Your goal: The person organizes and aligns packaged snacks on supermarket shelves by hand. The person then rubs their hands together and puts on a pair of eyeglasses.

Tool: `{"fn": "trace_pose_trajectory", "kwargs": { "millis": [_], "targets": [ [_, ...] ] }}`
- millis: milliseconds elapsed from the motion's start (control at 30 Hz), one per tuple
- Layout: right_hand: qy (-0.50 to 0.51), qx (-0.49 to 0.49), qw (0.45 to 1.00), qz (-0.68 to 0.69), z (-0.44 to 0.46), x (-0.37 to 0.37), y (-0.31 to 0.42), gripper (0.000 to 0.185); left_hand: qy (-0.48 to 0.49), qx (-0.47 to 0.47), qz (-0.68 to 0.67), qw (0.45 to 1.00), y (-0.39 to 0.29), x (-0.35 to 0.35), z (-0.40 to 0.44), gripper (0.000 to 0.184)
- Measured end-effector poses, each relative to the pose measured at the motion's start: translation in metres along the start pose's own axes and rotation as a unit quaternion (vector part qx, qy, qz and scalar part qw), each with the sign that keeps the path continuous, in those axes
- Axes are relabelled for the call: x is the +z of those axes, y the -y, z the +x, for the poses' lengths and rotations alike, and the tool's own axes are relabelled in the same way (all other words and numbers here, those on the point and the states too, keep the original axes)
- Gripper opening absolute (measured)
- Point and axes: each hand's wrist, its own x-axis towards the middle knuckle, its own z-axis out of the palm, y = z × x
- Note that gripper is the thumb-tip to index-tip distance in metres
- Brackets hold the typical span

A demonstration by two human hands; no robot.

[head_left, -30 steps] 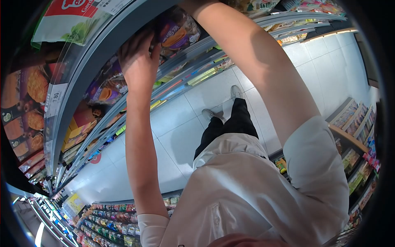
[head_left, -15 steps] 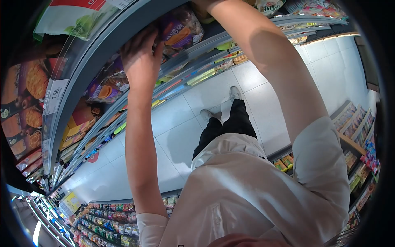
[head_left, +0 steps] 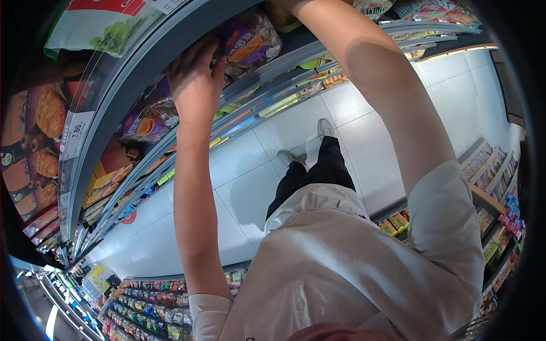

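Head view shows the left hand [head_left: 196, 77] stretched upward, thumb apart from the shadowed fingers, whether gripping cannot be told; the right hand is beyond the top edge. A price tag [head_left: 76, 134] left of it reads "7.80"; the purple packet [head_left: 249, 48] just beside its thumb slants up rightward.

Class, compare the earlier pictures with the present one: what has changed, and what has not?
The bare right arm has shifted slightly rightward, with more of the yellow-and-green packs showing. The bare left hand stays at the purple plastic-wrapped packs. No grip change is visible.
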Motion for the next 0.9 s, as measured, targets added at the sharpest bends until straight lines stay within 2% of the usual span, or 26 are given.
{"fn": "trace_pose_trajectory", "kwargs": {
  "millis": [367,567,900],
  "targets": [
    [0.002,-0.003,1.0,0.005,0.0,-0.002,0.002,0.04,0.003,-0.016,0.032,0.999,-0.003,-0.005,0.008,0.045],
    [0.004,-0.006,1.0,0.011,0.0,-0.001,0.005,0.041,0.006,-0.032,0.023,0.999,-0.006,-0.009,0.007,0.045],
    [-0.006,-0.005,1.0,0.023,-0.025,-0.008,0.014,0.042,0.028,-0.048,0.084,0.995,-0.001,-0.007,0.007,0.044]
  ]
}}
